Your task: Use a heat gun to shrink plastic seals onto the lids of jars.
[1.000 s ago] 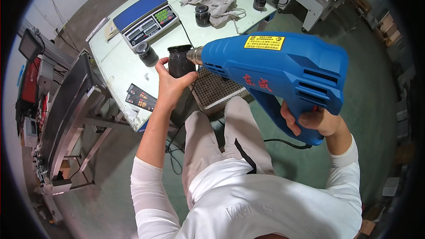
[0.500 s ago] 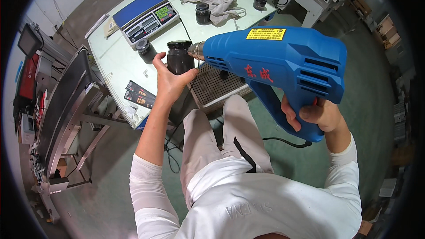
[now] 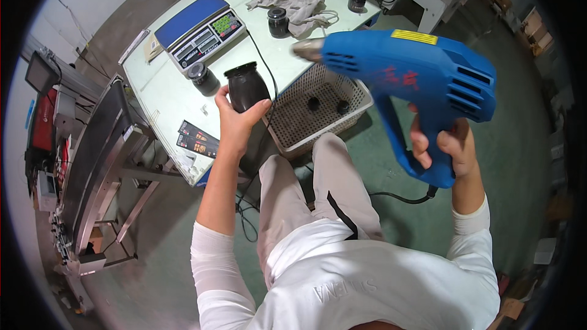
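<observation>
The pale surface reaches from its near-left corner, by the person's left forearm, to its right corner at the upper right. Against its near edge, lower down, sits the perforated crate with small dark things inside. The blue-topped scale stands toward the surface's far-left edge. Next comes the blue heat gun, right of the near edge; the right hand is wrapped around its handle, and its long axis runs roughly crosswise, nozzle to the left. The crumpled cloth lies toward the right corner.

Then the dark jar: the left hand grips it between thumb and fingers over the near edge, its long axis tilted, lid up and to the left. The nozzle lies up and to the right of this jar, apart from it, so the left hand is the nearer one. Smallest are the printed strips at the near-left corner.

Half a second ago the nozzle was at the jar's side, just under the lid; now the gun has swung right and away, a gap shows, and more of the crate is visible.
</observation>
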{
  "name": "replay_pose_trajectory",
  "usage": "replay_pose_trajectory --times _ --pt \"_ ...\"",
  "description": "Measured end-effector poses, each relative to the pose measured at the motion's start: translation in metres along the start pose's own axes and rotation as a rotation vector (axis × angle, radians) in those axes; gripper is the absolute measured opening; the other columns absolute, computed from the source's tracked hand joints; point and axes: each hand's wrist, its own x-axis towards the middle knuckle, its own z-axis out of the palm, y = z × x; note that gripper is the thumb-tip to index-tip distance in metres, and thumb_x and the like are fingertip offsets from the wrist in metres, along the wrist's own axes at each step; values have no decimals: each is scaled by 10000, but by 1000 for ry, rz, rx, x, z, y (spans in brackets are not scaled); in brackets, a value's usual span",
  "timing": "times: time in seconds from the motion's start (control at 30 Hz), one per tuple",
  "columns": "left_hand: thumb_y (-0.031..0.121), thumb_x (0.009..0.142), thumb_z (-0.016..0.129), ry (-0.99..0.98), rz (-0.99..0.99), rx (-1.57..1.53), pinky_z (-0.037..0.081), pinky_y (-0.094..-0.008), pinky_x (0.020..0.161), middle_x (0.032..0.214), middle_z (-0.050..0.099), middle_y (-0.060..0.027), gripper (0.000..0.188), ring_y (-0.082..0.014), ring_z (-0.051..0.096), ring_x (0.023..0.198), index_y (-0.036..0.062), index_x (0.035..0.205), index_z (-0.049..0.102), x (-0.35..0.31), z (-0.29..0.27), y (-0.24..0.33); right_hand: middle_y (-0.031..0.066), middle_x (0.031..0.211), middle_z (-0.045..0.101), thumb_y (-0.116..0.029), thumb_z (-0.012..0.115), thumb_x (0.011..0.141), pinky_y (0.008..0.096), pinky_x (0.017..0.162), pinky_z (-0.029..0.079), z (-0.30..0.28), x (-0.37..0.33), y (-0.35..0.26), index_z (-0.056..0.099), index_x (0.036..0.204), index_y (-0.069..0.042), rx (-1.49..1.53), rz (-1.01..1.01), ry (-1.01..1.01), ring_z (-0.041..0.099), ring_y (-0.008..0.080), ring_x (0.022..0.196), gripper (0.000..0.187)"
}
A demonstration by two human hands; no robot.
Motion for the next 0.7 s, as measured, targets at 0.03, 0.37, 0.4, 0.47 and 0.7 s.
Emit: replay_pose_trajectory --times 0.03,0.37,0.4,0.47,0.7 --pt "245 625 796 -7 4 7 472 -268 717 1024 522 -152 858 -210 597 824 13 1233 236 -3 0 2 129 771 554 -249 611 816 257 494 433 -11 -3 4 435 1178 75 -49 -32 27 523 155 527 516" --pt "280 639 801 -371 -136 -450 458 -206 569 1026 542 -91 821 -216 624 823 95 1247 283 -12 19 13 79 796 551 -236 488 905 234 518 446 -166 -45 115 472 984 0 115 156 656 540 138 580 249" --pt "264 632 809 -369 -147 -480 462 -213 570 1033 538 -93 832 -225 625 823 94 1252 280 -12 21 14 79 795 552 -210 490 889 239 527 451 -177 -49 130 467 959 -8 117 195 707 544 141 594 216" --pt "248 626 816 -374 -165 -506 466 -221 572 1040 534 -95 843 -234 625 823 93 1256 278 -10 29 13 74 793 551 -148 494 844 256 547 462 -189 -58 152 467 947 -11 127 247 804 550 141 623 174" --pt "226 598 836 -347 -228 -380 475 -256 653 1041 522 -77 873 -201 587 876 92 1261 285 7 60 -1 40 738 532 -134 578 811 260 539 456 -239 -78 246 469 923 -42 29 429 952 538 119 588 181"
